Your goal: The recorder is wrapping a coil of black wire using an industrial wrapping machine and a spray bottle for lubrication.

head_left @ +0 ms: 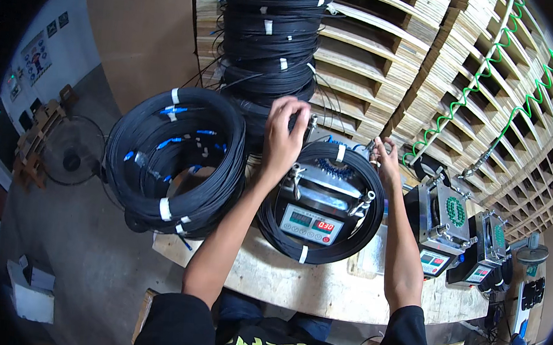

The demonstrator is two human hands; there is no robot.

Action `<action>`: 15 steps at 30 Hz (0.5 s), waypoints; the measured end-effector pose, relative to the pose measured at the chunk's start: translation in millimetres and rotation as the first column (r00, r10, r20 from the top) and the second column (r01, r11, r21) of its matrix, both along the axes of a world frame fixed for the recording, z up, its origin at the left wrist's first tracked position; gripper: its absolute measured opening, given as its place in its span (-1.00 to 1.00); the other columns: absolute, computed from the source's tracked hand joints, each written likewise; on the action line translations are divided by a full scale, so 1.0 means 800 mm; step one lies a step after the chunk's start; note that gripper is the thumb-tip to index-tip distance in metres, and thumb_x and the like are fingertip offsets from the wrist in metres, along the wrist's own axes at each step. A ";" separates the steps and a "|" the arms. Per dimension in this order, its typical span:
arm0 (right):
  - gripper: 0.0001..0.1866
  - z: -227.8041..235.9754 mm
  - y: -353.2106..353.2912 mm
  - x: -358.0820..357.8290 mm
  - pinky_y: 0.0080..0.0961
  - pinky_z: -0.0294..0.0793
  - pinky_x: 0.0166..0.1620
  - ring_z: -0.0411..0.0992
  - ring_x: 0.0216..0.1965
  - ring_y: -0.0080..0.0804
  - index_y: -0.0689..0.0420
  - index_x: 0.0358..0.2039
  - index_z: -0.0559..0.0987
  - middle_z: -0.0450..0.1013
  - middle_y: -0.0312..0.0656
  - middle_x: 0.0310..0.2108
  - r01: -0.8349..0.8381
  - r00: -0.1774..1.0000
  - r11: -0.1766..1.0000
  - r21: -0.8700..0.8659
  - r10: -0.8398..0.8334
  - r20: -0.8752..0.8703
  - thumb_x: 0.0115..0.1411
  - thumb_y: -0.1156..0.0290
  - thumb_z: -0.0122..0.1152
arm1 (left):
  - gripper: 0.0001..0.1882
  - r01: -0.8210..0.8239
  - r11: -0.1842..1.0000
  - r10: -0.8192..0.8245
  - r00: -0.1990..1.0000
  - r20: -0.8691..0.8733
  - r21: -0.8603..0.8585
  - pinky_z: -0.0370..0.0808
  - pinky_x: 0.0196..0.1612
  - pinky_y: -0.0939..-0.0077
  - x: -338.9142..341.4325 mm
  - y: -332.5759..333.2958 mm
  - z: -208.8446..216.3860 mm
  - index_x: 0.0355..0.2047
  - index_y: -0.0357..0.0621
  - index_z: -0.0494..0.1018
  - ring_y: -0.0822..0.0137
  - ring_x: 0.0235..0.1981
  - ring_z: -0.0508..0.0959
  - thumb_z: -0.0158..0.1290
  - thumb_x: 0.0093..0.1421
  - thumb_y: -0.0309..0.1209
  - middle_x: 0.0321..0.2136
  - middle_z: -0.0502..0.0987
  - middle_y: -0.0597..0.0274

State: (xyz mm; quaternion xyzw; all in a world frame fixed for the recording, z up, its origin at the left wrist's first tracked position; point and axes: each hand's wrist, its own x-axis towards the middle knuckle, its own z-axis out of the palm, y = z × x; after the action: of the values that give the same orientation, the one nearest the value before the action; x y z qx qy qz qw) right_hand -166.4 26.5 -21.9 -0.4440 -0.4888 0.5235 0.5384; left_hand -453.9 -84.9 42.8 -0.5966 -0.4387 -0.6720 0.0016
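A coil of black cable [266, 226] with white tape bands rests around a metal polishing machine [326, 200] with a digital panel. Many small blue connectors [336, 169] sit in a ring on the machine's top, partly behind the coil. My left hand [284, 134] reaches to the machine's back left corner, its fingers curled beside a metal clamp knob [313, 120]; whatever lies under the fingertips is hidden. At the back right corner, my right hand [387, 160] pinches another metal clamp [374, 155]. Two front clamps, the left one [296, 172] and the right one [365, 201], stand untouched inside the coil.
A tall bundle of coiled black cable [175, 159] stands left, blue connectors inside. Behind rises a stack of coils [269, 44] before wooden pallets [360, 69]. Two similar machines with green connectors, one nearer [442, 226] and one farther [486, 245], stand right on the wooden table [269, 281]. Green spiral hoses [468, 90] hang above.
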 end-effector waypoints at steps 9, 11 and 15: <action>-0.25 -0.005 -0.042 0.002 -0.66 0.29 -0.50 0.33 -0.50 -0.64 0.07 0.35 0.06 0.38 -0.29 -0.41 0.137 0.990 0.989 0.050 -0.135 -0.035 0.32 0.08 0.17 | -0.75 0.143 0.952 -0.198 0.961 -0.192 -0.270 0.19 0.29 0.11 -0.003 -0.136 -0.079 -0.32 -0.13 0.60 -0.10 0.30 0.24 0.29 0.09 -0.24 0.30 0.17 -0.14; -0.40 -0.007 -0.074 0.014 -0.65 0.33 -0.46 0.34 -0.47 -0.63 0.10 0.28 0.23 0.41 -0.26 -0.37 0.218 0.957 0.957 0.192 -0.248 0.149 0.34 0.14 0.15 | -0.80 0.203 0.948 -0.231 0.969 -0.088 -0.243 0.26 0.26 0.16 -0.012 -0.129 -0.091 -0.33 -0.15 0.60 -0.09 0.25 0.32 0.28 0.11 -0.31 0.28 0.22 -0.17; -0.74 0.003 -0.173 0.007 -0.68 0.28 -0.34 0.26 -0.44 -0.64 0.20 0.02 0.48 0.41 -0.31 -0.36 0.438 0.808 0.717 0.542 -0.578 0.111 0.37 0.41 0.02 | -0.82 0.241 0.946 -0.251 0.968 -0.018 -0.217 0.33 0.21 0.25 -0.019 -0.130 -0.100 -0.26 -0.19 0.64 -0.02 0.18 0.43 0.17 0.22 -0.35 0.19 0.36 -0.15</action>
State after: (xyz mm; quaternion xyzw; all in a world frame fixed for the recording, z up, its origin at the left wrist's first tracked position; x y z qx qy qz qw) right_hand -160.6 -111.8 -19.8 -0.4773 -0.5318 0.1450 0.6843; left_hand -469.3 -188.5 -37.2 -0.6584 -0.4304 -0.6023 -0.1362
